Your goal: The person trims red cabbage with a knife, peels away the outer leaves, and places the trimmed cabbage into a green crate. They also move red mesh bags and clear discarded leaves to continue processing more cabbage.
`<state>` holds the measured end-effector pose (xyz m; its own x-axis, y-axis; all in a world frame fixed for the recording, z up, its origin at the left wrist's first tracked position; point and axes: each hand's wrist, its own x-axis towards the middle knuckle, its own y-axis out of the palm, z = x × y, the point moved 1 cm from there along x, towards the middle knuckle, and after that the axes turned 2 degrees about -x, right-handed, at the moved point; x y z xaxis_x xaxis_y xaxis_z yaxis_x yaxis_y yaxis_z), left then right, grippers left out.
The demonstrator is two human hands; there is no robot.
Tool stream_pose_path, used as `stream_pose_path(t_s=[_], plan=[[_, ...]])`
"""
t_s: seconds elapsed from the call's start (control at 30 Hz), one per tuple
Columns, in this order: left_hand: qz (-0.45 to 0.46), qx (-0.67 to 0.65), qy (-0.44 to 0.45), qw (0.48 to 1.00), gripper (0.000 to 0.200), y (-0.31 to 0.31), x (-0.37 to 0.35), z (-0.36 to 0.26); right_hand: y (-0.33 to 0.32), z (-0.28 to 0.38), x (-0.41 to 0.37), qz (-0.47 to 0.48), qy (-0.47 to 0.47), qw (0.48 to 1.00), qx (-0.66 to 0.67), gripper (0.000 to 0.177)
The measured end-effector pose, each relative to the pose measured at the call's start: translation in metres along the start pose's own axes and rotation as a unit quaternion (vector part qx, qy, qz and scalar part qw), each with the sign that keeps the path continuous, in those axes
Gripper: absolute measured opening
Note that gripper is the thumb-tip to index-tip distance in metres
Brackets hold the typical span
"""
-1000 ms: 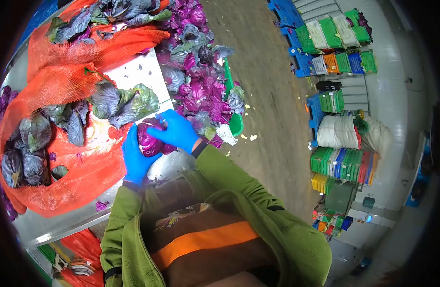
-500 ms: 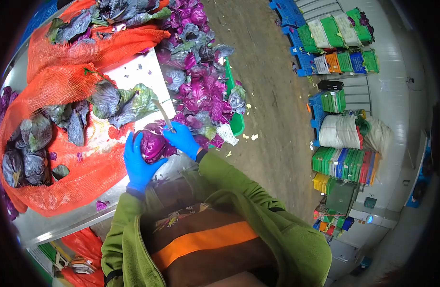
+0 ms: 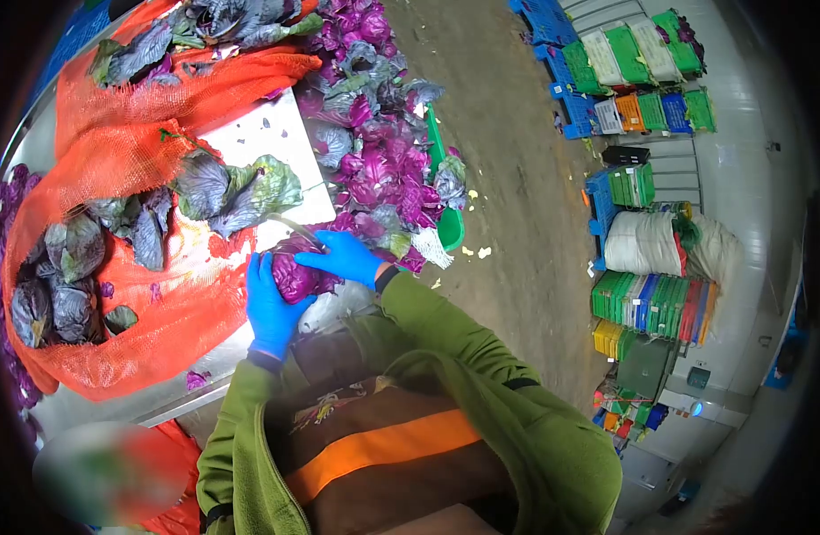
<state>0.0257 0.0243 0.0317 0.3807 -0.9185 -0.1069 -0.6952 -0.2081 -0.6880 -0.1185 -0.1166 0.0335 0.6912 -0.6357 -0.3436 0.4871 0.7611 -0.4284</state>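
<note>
A peeled red cabbage [image 3: 294, 278] rests between my two blue-gloved hands, near the front edge of the table. My left hand [image 3: 271, 312] wraps round its left and near side. In my right hand [image 3: 349, 259] is a knife [image 3: 292, 223], its blade pointing up and left across the far side of the head. The right fingers reach over the top of the cabbage and partly hide the knife's handle. Just beyond the blade lie loose dark outer leaves [image 3: 236, 192] on a white board [image 3: 313, 192].
An orange-red mesh sack [image 3: 151, 357] with several unpeeled cabbages [image 3: 75, 308] spreads over the metal table at left. Purple leaves [image 3: 383, 174] heap above a green crate [image 3: 451, 230] on the right. Stacked crates [image 3: 637, 303] line the wall beyond the floor.
The knife blade has tipped lower, closer to the cabbage, and my right hand has shifted further over the head. My left hand still grips the cabbage. The view has moved slightly.
</note>
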Motion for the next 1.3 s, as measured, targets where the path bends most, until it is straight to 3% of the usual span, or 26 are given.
stream_pose_path(t_s=[0.07,0.13,0.17,0.2,0.27,0.33,0.4,0.47,0.53,0.6,0.67,0.73,0.8,0.87,0.93,1.0,1.03,1.07,1.1,1.13,1.2,1.23,1.3], plan=[[0.002,0.0,0.022,1.0,0.105,0.004,-0.004,0.001,-0.001,-0.006,0.0,0.0,-0.016,0.999,-0.028,0.058],[0.008,0.052,0.04,0.998,0.103,0.006,-0.002,-0.002,-0.016,-0.002,0.004,0.082,-0.022,0.996,0.0,0.061],[0.017,0.075,0.056,0.995,0.103,0.006,-0.002,-0.003,-0.02,-0.003,0.006,0.124,0.039,0.991,0.015,0.06],[0.018,0.075,0.059,0.995,0.103,0.006,-0.003,-0.004,-0.021,-0.009,0.006,0.121,0.038,0.992,0.016,0.06],[0.024,0.056,0.043,0.997,0.103,0.004,-0.002,-0.006,-0.02,-0.026,0.008,0.141,-0.013,0.989,-0.034,0.052],[0.018,0.06,0.053,0.997,0.103,0.005,-0.004,-0.003,-0.007,-0.031,0.002,0.12,-0.031,0.992,-0.017,0.051],[0.011,0.061,0.063,0.996,0.103,0.007,-0.003,-0.005,0.002,-0.026,-0.001,-0.005,-0.057,0.994,-0.087,0.046],[0.016,0.069,0.05,0.996,0.103,0.006,-0.002,-0.008,0.003,-0.017,-0.003,-0.002,-0.039,0.992,-0.122,0.043],[0.017,0.067,0.046,0.997,0.104,0.006,0.001,-0.009,0.012,-0.026,0.002,-0.078,0.003,0.986,-0.146,0.037],[0.019,0.064,0.04,0.997,0.104,0.008,-0.002,-0.006,0.016,-0.044,0.002,-0.107,0.013,0.984,-0.14,0.034],[-0.001,0.063,0.08,0.995,0.104,0.008,-0.004,0.003,0.02,-0.059,0.007,-0.164,0.016,0.986,-0.034,0.038],[0.01,0.037,0.06,0.997,0.104,-0.001,-0.007,0.004,0.029,-0.055,0.003,-0.157,0.006,0.988,0.006,0.044],[0.017,-0.065,0.053,0.996,0.104,-0.007,0.0,0.01,0.035,-0.045,-0.003,-0.171,-0.002,0.981,0.095,0.039],[0.03,-0.068,0.065,0.995,0.106,-0.019,0.006,0.016,0.025,-0.036,-0.002,-0.19,-0.038,0.97,0.146,0.032],[0.133,-0.327,-0.079,0.932,0.106,-0.037,0.007,0.015,0.007,-0.056,0.01,-0.117,0.013,0.979,0.17,0.031],[0.139,-0.345,-0.088,0.924,0.107,-0.051,0.005,0.01,-0.028,-0.064,0.013,-0.075,0.087,0.968,0.225,0.029],[0.14,-0.426,-0.107,0.888,0.106,-0.055,0.004,0.01,-0.042,-0.076,0.017,-0.108,0.074,0.97,0.203,0.03],[0.14,-0.504,-0.126,0.843,0.106,-0.058,0.004,0.007,-0.071,-0.059,0.013,-0.148,0.145,0.977,0.044,0.035],[0.127,-0.555,-0.137,0.811,0.106,-0.064,0.004,-0.006,-0.086,-0.062,0.015,-0.204,0.122,0.969,-0.062,0.041],[0.13,-0.554,-0.134,0.811,0.106,-0.064,0.006,-0.011,-0.101,-0.066,0.013,-0.207,0.186,0.948,-0.156,0.043],[0.111,-0.463,-0.085,0.875,0.108,-0.064,0.014,-0.019,-0.106,-0.047,0.007,-0.354,0.029,0.892,-0.28,0.047],[0.112,-0.398,-0.038,0.91,0.109,-0.066,0.02,-0.032,-0.107,-0.023,0.008,-0.298,-0.018,0.933,-0.202,0.051],[0.104,-0.351,-0.001,0.93,0.109,-0.06,0.027,-0.04,-0.089,0.017,0.006,-0.178,-0.101,0.977,-0.054,0.057]])
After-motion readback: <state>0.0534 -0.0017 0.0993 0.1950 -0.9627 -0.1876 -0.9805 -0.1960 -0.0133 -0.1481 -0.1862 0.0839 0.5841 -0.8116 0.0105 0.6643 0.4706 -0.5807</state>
